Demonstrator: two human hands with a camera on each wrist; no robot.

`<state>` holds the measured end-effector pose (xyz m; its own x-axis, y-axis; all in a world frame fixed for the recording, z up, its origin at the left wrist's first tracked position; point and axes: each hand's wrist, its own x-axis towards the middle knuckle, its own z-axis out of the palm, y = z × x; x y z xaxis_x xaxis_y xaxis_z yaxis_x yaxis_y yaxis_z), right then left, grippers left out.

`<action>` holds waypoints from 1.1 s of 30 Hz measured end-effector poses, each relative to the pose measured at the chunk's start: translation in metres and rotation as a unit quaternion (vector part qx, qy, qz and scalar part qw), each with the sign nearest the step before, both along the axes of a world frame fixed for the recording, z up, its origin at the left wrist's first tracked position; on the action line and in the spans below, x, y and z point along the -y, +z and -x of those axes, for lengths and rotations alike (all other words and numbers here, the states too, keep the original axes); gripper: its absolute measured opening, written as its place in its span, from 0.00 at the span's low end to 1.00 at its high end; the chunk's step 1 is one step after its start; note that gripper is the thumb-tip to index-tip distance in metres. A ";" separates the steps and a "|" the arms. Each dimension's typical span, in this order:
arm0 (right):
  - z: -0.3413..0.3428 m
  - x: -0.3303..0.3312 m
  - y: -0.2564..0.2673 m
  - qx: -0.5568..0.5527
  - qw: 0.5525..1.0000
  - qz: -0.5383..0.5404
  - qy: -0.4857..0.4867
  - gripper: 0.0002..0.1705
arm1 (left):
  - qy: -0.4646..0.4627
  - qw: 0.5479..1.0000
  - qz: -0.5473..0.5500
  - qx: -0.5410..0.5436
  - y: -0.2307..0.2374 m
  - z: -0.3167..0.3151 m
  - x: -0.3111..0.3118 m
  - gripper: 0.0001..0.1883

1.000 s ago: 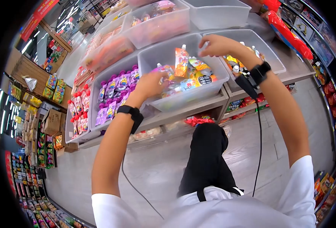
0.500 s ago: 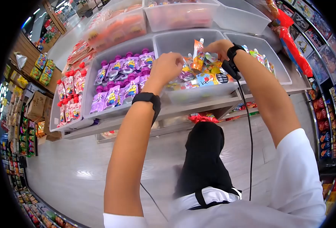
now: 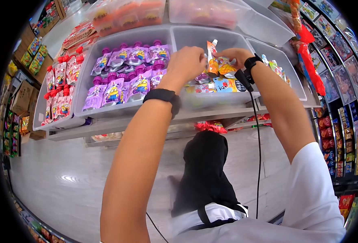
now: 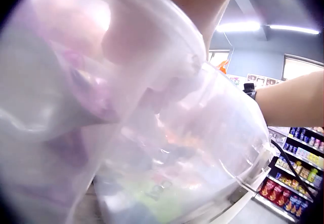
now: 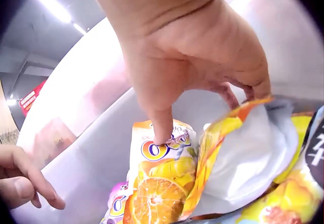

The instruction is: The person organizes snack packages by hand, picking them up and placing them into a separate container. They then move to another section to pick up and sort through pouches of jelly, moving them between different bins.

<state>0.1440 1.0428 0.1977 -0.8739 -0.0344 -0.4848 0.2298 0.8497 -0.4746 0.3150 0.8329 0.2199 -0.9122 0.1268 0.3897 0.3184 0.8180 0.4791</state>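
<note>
My left hand [image 3: 188, 62] hovers over the left part of a translucent bin [image 3: 181, 38], fingers loosely curled and holding nothing. In the right wrist view, that left hand [image 5: 28, 181] is apart from the pouches. My right hand [image 3: 235, 56] reaches down into the same bin. Its thumb rests on the front of an orange-fruit drink pouch [image 5: 159, 198], which stands with its white cap [image 3: 214, 41] up. The other fingers bend down to the edge of a yellow mango pouch [image 5: 253, 155], turned with its pale base outward. A blue-labelled pouch [image 3: 229, 85] lies in front.
On the left, bins hold purple pouches [image 3: 140, 87] and red-capped pink pouches [image 3: 61, 103]. Another bin with pouches [image 3: 278, 67] adjoins on the right. Stacked bins [image 3: 207, 12] rise behind, and a cable [image 3: 258, 162] hangs from the right wrist.
My left hand has lifted out of the pouches and drawn back. The right hand has come down onto the orange and mango pouches. The head view has shifted, showing the bins further left and nearer.
</note>
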 end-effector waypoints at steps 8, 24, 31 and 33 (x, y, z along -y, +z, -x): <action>0.017 0.011 -0.004 0.082 0.986 0.134 -0.062 0.37 | 0.012 0.999 -0.036 -0.012 -0.003 0.002 0.000 0.12; -0.013 0.060 0.020 0.079 0.940 0.320 0.081 0.27 | 0.009 0.945 -0.321 -0.065 -0.001 -0.002 0.004 0.10; -0.008 0.079 -0.003 0.008 0.990 0.013 0.137 0.31 | 0.011 0.947 -0.308 -0.095 -0.006 0.003 0.004 0.11; -0.016 0.076 0.002 0.048 0.992 -0.013 0.115 0.33 | 0.015 0.956 -0.278 -0.092 -0.004 0.001 0.004 0.11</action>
